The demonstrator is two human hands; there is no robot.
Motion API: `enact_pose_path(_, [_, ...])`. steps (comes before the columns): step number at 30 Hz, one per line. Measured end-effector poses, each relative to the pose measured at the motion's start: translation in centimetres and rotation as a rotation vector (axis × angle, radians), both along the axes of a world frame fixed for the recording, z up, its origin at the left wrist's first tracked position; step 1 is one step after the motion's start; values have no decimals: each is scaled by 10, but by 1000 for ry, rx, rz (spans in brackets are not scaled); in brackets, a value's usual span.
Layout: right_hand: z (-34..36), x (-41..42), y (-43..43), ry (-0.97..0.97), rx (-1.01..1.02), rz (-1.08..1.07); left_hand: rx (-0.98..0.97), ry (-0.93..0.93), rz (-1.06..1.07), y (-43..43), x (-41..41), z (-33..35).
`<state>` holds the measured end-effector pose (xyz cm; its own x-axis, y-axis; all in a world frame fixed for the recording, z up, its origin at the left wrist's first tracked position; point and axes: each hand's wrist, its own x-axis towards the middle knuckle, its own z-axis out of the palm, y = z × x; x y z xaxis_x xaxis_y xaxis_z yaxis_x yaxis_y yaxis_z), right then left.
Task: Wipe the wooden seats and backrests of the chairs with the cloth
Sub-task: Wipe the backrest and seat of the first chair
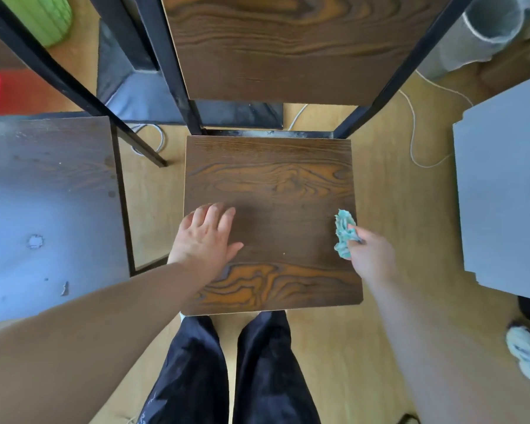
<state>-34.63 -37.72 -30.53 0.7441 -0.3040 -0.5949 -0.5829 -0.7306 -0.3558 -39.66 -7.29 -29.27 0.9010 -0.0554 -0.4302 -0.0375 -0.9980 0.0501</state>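
Head view, looking straight down: the wooden seat (270, 191) of the middle chair lies square to the person, front edge at the dark trousers (257, 362), rear edge against the black metal frame (172, 62). The grain of the seat runs side to side. The wooden backrest (285, 47) rises at the far side between the two frame uprights, with its grain also running side to side. The left hand (205, 237) rests palm-down on the left front part of the seat, fingers straight and spread toward the backrest, grasping nothing. The right hand (371, 255) is at the right edge of the seat and pinches the cloth (343, 232) between its fingertips. The cloth is teal and bunched; its long axis runs front to back along that edge, free end pointing toward the backrest, and it overlaps the seat's right margin. Whether it presses on the wood cannot be told. A second chair seat (49, 194), scuffed and catching glare, stands just beside on the left. A grey panel (508, 194) lies to the right, and a white cord (413, 133) trails over the wooden floor (389, 209) between them. A green object (40, 16) sits at the far left.
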Motion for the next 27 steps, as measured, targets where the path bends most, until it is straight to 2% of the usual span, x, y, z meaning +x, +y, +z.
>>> enact_pose_path(11, [-17,9,80,-33,123,-54,33,31,54,41,-7,-3])
enact_pose_path(19, [-17,28,195,2,119,255,16,20,181,101,-26,-7])
enact_pose_path(24, [-14,11,261,28,181,520,3,3,251,118,-37,-8])
enact_pose_path(27, [-15,-5,283,27,206,573,-1,2,278,122,-41,-7])
